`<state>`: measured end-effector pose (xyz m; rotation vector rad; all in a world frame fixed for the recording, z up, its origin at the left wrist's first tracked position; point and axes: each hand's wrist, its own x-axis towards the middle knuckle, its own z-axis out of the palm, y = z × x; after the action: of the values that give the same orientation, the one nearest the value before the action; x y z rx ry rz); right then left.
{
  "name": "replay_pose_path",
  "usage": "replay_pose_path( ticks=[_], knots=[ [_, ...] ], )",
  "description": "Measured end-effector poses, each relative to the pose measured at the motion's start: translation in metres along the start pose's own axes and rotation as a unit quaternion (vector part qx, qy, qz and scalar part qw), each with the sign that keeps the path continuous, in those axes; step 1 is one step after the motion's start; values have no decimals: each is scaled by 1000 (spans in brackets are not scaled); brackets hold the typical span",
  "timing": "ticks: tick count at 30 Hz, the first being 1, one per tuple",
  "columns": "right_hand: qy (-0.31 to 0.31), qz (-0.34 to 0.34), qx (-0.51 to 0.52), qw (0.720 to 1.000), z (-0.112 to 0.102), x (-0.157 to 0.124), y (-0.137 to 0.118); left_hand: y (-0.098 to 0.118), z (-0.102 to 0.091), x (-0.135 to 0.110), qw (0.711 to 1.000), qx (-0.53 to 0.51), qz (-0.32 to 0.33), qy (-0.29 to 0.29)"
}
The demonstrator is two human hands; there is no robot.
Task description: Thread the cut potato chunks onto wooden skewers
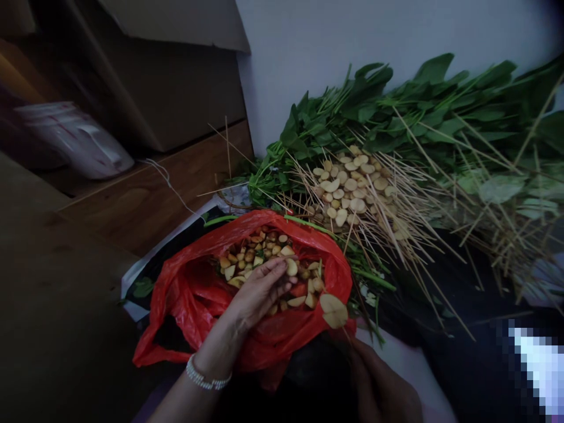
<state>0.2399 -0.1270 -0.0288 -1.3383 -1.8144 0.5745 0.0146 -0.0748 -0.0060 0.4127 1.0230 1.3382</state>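
My left hand (259,291) reaches into a red plastic bag (194,294) full of cut pale and brown pieces (264,252), its fingertips pinched on one pale piece (291,268). A beaded bracelet (205,379) circles that wrist. My right hand (383,388) sits low in the dark at the bottom, closed on a thin stick; two pale slices (333,310) sit threaded on the stick just above that hand, by the bag's right edge.
Behind the bag lies a heap of skewers (396,205) threaded with pale slices (348,188). Leafy green stalks (396,111) are piled against the white wall. A wooden step (145,194) and a white bag (74,138) lie at the left.
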Motion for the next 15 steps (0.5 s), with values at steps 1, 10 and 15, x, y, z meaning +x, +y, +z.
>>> replay_pose_path(
  ticks=[1,10,15],
  knots=[
    [6,-4,2,1000,1,0,0,0,0,0,1000,-3,3,-6],
    [-26,-26,22,999,9,-5,5,-5,8,-2,998,-58,-3,-9],
    [-4,-2,25,1000,11,-6,7,-5,11,-3,998,-68,-9,-12]
  ],
)
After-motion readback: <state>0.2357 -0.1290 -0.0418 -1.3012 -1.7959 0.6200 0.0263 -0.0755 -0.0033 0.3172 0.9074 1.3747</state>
